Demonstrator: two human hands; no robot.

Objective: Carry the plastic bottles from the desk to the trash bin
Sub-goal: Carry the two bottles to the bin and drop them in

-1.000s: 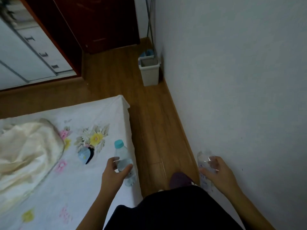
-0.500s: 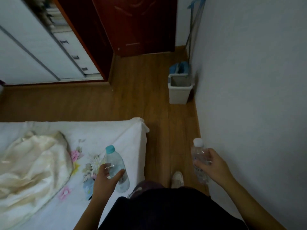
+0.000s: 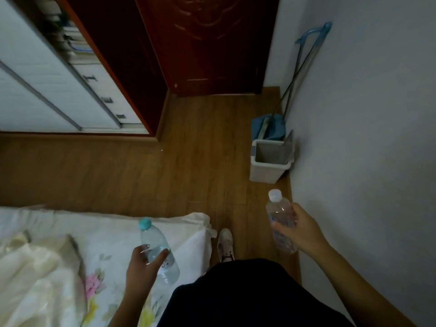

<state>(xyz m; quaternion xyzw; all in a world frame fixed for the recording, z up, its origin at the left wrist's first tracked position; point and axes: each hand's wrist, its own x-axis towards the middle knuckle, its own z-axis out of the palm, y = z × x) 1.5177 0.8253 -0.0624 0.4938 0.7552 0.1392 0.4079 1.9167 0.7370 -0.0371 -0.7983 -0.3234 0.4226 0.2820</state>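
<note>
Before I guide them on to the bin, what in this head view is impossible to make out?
- White plastic trash bin: its bottom is in shadow, contents unclear.
- Clear bottle with white cap: the right hand covers its middle; the label is blurred.
- Clear bottle with teal cap: the left hand hides its far side; fill level unclear.
- Desk: outside the frame.

Home bedroom; floral-sheeted bed (image 3: 113, 232), wardrobe (image 3: 47, 90), wooden door (image 3: 212, 43)

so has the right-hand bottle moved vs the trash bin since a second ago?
Yes. The white-capped bottle has closed in on the trash bin ahead.
</note>
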